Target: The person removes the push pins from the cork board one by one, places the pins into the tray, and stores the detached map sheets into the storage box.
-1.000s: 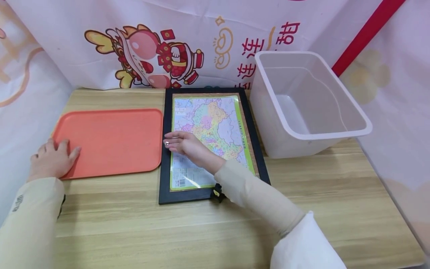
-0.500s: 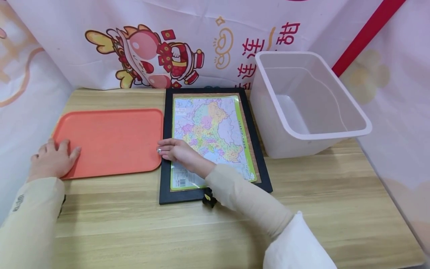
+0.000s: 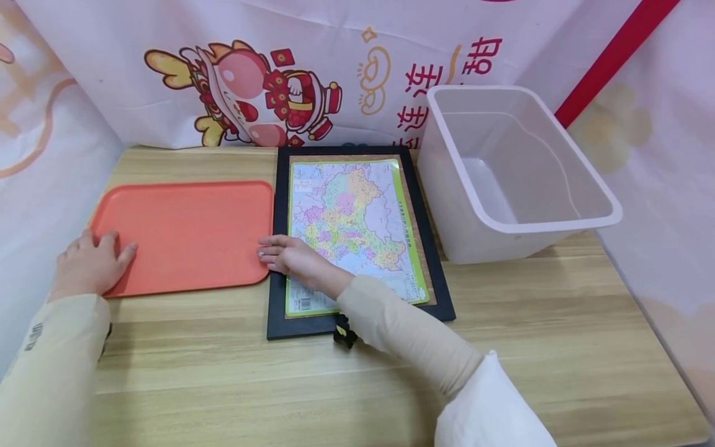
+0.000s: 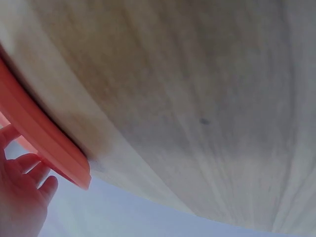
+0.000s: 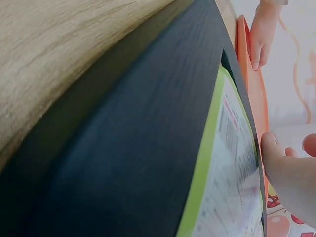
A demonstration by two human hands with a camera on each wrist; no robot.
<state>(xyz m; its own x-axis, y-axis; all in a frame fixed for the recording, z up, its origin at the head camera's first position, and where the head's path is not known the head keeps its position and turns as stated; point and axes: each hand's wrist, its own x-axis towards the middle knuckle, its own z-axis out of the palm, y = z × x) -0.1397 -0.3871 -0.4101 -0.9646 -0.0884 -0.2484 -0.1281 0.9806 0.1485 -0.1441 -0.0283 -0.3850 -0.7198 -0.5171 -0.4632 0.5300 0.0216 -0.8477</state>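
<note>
A flat orange tray (image 3: 190,236) lies on the left half of the wooden table. My left hand (image 3: 89,267) rests on the tray's left rim, with fingers spread and the thumb lying over the inner surface. In the left wrist view, the fingers (image 4: 29,165) lie at the tray's rim. Across the tray, my right hand (image 3: 293,257) reaches over a black-framed map (image 3: 357,230), its loosely extended fingers at the tray's right rim. The right wrist view shows the thumb beside the orange edge (image 5: 254,94).
A deep white plastic bin (image 3: 519,180) stands right of the framed map. A small black item with a yellow mark (image 3: 344,332) shows beside the right sleeve. Printed cloth (image 3: 335,74) hangs behind the wooden table (image 3: 251,385).
My right hand has moved left and slightly nearer, from over the frame to the tray's right rim. My left hand stays on the tray's left rim.
</note>
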